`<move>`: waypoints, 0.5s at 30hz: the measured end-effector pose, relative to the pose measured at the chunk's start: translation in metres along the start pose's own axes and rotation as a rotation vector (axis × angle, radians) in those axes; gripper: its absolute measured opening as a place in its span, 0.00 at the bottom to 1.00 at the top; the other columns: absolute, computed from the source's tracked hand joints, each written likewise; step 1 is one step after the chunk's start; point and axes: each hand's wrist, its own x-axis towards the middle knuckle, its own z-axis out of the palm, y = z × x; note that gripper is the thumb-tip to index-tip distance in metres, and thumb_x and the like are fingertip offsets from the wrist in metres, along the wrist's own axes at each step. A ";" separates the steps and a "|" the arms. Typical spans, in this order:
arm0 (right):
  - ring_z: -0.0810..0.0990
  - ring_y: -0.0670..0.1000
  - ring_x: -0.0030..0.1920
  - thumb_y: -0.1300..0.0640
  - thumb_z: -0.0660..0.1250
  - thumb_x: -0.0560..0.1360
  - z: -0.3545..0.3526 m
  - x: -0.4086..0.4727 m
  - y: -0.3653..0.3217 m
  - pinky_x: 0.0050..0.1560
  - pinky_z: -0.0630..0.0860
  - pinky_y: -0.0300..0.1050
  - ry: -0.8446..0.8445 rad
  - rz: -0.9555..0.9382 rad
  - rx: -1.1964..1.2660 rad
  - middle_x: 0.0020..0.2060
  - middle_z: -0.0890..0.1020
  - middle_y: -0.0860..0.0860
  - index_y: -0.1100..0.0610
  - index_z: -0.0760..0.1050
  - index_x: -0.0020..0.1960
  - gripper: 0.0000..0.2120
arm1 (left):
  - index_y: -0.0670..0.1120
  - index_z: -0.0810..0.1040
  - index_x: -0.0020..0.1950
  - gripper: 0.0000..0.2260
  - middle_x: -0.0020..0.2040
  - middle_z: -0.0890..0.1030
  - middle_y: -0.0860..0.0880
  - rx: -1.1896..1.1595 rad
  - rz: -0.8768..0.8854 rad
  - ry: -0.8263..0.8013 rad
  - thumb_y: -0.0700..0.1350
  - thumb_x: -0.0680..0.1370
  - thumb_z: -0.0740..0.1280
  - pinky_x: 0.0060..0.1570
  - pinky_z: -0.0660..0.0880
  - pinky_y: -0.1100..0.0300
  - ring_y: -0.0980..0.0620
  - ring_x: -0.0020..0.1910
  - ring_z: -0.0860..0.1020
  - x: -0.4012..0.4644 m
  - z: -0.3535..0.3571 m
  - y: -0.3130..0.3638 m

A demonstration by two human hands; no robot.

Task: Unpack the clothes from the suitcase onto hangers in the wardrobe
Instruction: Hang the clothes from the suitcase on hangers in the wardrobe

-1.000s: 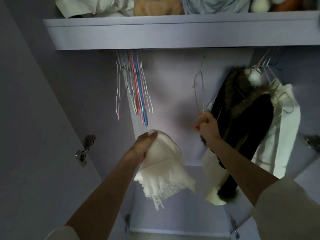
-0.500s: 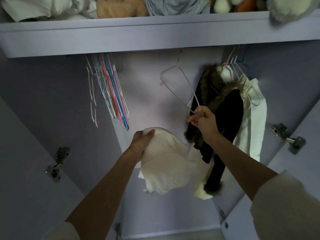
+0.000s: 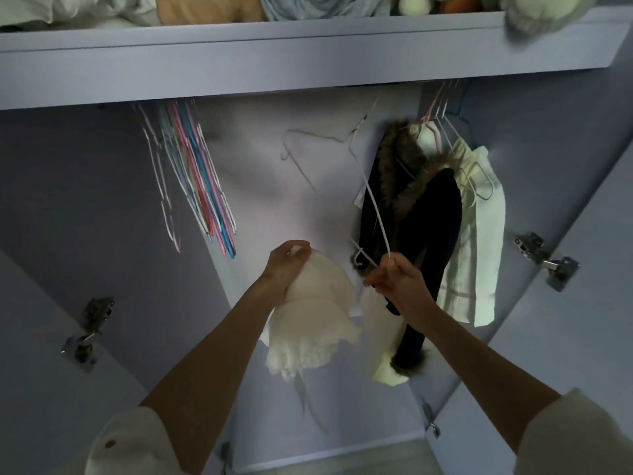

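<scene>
Lilac wardrobe [image 3: 102,207] interior, doors open both sides, metal hinges on each: left one [image 3: 87,329], right one [image 3: 544,257]. Top shelf [image 3: 308,53] spans the full width, stuffed with folded fabric and soft toys along its front edge.

Under the shelf toward the left end: a bunch of bare hangers [image 3: 191,180], white, pink and blue, hanging tight together. Under the right end: a black coat with fur trim [image 3: 421,214] on a hanger, a cream garment [image 3: 479,241] hanging just beside it on its right, touching. More hanger hooks above those two.

My right hand [image 3: 397,279] is up in front of the coat's lower half, fingers curled and pinching the bottom of a white wire hanger [image 3: 373,204]. Hanger runs up and left from the grip toward the shelf underside; its upper part is motion-blurred, so I can't tell whether the hook is on the rail.

My left hand [image 3: 287,269] is raised at mid wardrobe, fingers and thumb clamped round the top of a white knit garment [image 3: 318,320], which hangs bunched below the hand, fringed edge at the bottom. Garment is just left of my right hand, near but not on the hanger.

Both forearms bare, cream sleeves pushed up near the elbows.
</scene>
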 end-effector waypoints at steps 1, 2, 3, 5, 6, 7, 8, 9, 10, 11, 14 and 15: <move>0.81 0.44 0.30 0.60 0.48 0.82 -0.003 -0.006 0.002 0.34 0.70 0.37 -0.029 0.038 0.044 0.26 0.81 0.49 0.58 0.65 0.40 0.14 | 0.45 0.76 0.61 0.12 0.63 0.75 0.43 0.000 -0.019 -0.014 0.44 0.79 0.62 0.58 0.70 0.56 0.48 0.54 0.72 0.001 0.005 0.000; 0.81 0.45 0.30 0.60 0.48 0.82 -0.005 -0.010 0.003 0.32 0.70 0.36 -0.058 0.078 0.079 0.26 0.81 0.50 0.58 0.65 0.40 0.14 | 0.44 0.76 0.62 0.13 0.63 0.75 0.43 -0.007 -0.048 -0.029 0.45 0.79 0.62 0.57 0.71 0.56 0.47 0.54 0.73 0.002 0.009 0.000; 0.81 0.46 0.30 0.60 0.48 0.82 -0.008 -0.014 0.004 0.32 0.70 0.35 -0.084 0.115 0.101 0.26 0.81 0.50 0.58 0.64 0.40 0.14 | 0.42 0.75 0.63 0.15 0.63 0.75 0.42 -0.011 -0.086 -0.050 0.47 0.79 0.62 0.57 0.71 0.56 0.46 0.55 0.74 0.005 0.014 -0.002; 0.81 0.47 0.31 0.60 0.48 0.82 -0.012 -0.021 0.004 0.33 0.71 0.35 -0.146 0.178 0.086 0.27 0.81 0.51 0.58 0.64 0.39 0.14 | 0.39 0.71 0.66 0.22 0.63 0.75 0.40 0.013 -0.184 -0.084 0.52 0.79 0.62 0.58 0.71 0.55 0.43 0.59 0.75 0.008 0.021 -0.006; 0.82 0.48 0.32 0.60 0.48 0.82 -0.016 -0.024 0.003 0.33 0.72 0.35 -0.175 0.210 0.067 0.27 0.81 0.51 0.58 0.64 0.39 0.14 | 0.38 0.70 0.67 0.25 0.64 0.74 0.39 0.032 -0.233 -0.098 0.55 0.78 0.62 0.60 0.71 0.54 0.43 0.61 0.74 0.009 0.024 -0.011; 0.82 0.48 0.33 0.60 0.48 0.82 -0.019 -0.027 0.002 0.34 0.74 0.35 -0.208 0.241 0.050 0.28 0.81 0.51 0.58 0.65 0.39 0.14 | 0.38 0.69 0.68 0.28 0.65 0.73 0.39 0.041 -0.273 -0.112 0.58 0.77 0.61 0.62 0.70 0.53 0.42 0.62 0.73 0.012 0.026 -0.018; 0.82 0.48 0.34 0.60 0.48 0.82 -0.024 -0.029 0.003 0.35 0.74 0.35 -0.243 0.275 0.041 0.29 0.82 0.51 0.58 0.65 0.40 0.14 | 0.38 0.68 0.69 0.31 0.65 0.73 0.39 0.035 -0.306 -0.133 0.60 0.77 0.61 0.64 0.70 0.52 0.42 0.62 0.73 0.012 0.028 -0.024; 0.83 0.49 0.35 0.59 0.48 0.81 -0.029 -0.033 0.003 0.35 0.75 0.35 -0.277 0.315 0.047 0.29 0.82 0.51 0.58 0.65 0.40 0.13 | 0.38 0.68 0.69 0.32 0.65 0.73 0.39 0.023 -0.336 -0.156 0.61 0.76 0.62 0.65 0.69 0.51 0.42 0.62 0.73 0.012 0.031 -0.031; 0.83 0.50 0.36 0.59 0.50 0.81 -0.033 -0.035 0.004 0.35 0.75 0.36 -0.312 0.354 0.063 0.30 0.82 0.51 0.58 0.64 0.40 0.12 | 0.38 0.68 0.69 0.32 0.66 0.73 0.39 0.010 -0.362 -0.163 0.61 0.76 0.62 0.66 0.69 0.50 0.42 0.62 0.73 0.011 0.032 -0.037; 0.83 0.50 0.36 0.57 0.54 0.79 -0.038 -0.038 0.005 0.35 0.75 0.36 -0.350 0.386 0.076 0.30 0.82 0.51 0.58 0.64 0.40 0.10 | 0.38 0.68 0.69 0.31 0.66 0.73 0.39 -0.013 -0.386 -0.165 0.60 0.75 0.63 0.66 0.68 0.50 0.42 0.63 0.73 0.011 0.034 -0.044; 0.84 0.51 0.40 0.45 0.71 0.66 -0.050 -0.042 0.007 0.41 0.76 0.39 -0.476 0.432 0.073 0.32 0.83 0.51 0.58 0.67 0.41 0.20 | 0.39 0.71 0.67 0.27 0.64 0.74 0.40 -0.084 -0.463 -0.184 0.55 0.74 0.67 0.66 0.69 0.51 0.43 0.63 0.73 0.007 0.040 -0.056; 0.84 0.52 0.41 0.43 0.73 0.63 -0.052 -0.043 0.007 0.42 0.76 0.40 -0.497 0.437 0.068 0.33 0.83 0.51 0.58 0.67 0.41 0.22 | 0.39 0.72 0.66 0.26 0.63 0.75 0.40 -0.099 -0.477 -0.196 0.54 0.74 0.68 0.65 0.69 0.52 0.43 0.62 0.73 0.007 0.042 -0.059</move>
